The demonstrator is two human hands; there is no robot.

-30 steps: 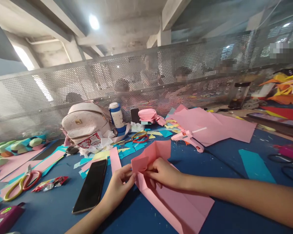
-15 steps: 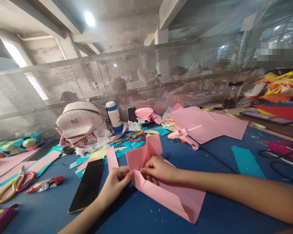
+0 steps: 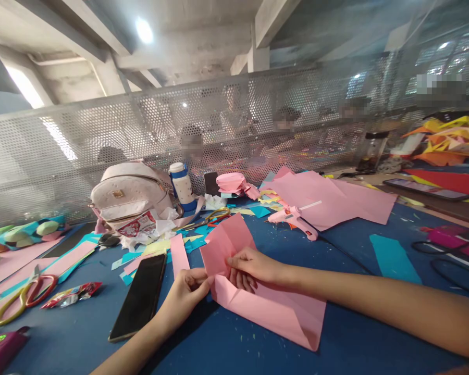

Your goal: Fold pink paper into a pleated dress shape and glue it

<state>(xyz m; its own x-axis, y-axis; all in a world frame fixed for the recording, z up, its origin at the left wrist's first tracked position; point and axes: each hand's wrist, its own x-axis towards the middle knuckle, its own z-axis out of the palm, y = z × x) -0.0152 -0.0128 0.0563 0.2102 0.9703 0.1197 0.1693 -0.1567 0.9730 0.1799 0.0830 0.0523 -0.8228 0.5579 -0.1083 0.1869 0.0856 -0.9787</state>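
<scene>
A folded sheet of pink paper (image 3: 273, 320) stands partly upright on the blue table, its far flap raised and its near side folded up like a low wall. My left hand (image 3: 190, 287) pinches its left corner between thumb and fingers. Inside the fold, my right hand (image 3: 250, 268) grips the raised flap with thumb and fingertips; the other fingers curl beneath, partly hidden by the near wall. A black phone (image 3: 138, 297) lies left of my left hand. Beyond my right hand rests a pink glue gun (image 3: 295, 219) with its cord running right.
Scissors (image 3: 25, 297) and a wrapped snack (image 3: 72, 295) lie at left. A backpack (image 3: 131, 190), a bottle (image 3: 183, 185), more scissors and paper scraps stand or lie at the back. Large pink sheets (image 3: 332, 198) and a blue strip (image 3: 394, 258) are at right. A perforated metal screen (image 3: 148, 125) rises behind.
The raised pink flap has shifted and now leans as a broader panel. My right hand has changed its hold slightly, its lower fingers more visible; my left hand has stayed at the corner.
</scene>
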